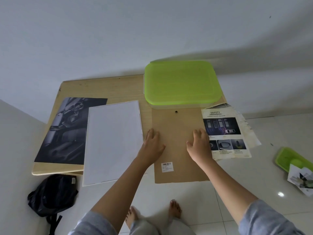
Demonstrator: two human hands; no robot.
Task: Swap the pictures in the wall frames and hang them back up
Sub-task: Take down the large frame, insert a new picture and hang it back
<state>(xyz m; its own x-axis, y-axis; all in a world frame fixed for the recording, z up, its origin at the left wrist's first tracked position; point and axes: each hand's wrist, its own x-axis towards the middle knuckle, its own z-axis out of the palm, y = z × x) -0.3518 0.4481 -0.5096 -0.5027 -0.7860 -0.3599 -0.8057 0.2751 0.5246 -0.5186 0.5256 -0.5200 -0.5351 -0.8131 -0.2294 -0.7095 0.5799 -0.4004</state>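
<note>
A brown backing board point(177, 150) lies flat at the near middle of the pale wooden worktop point(101, 89), its near edge hanging past the worktop's rim. It has a small dark hole point(176, 112) near its 12 o'clock edge and a white barcode label point(167, 167) towards its 7 o'clock corner.

Both hands rest on top of the board and grip nothing. The left hand point(152, 145) lies palm down at the board's 9 o'clock edge with its fingers straight. The right hand point(199, 145) sits at the 3 o'clock edge with its fingers loosely bent and their tips on the surface.

Just beside the board at 3 o'clock lies a creased printed sheet headed "SAFETY" point(225, 133), with car pictures, partly hanging off the worktop. At 9 o'clock, just beside the board, a white rectangular panel point(113, 141) lies flat. It overlaps a dark black-and-white picture point(64, 131) further out at 9 o'clock.

At 12 o'clock a clear box with a lime-green lid point(181, 82) stands against the wall, touching or overlapping the board's far edge.

On the tiled floor point(254, 184) a black backpack point(50, 195) sits at 8 o'clock. A small green container point(286, 158) with papers lies far out at 4 o'clock, and bare feet point(175, 209) show at 6 o'clock.
</note>
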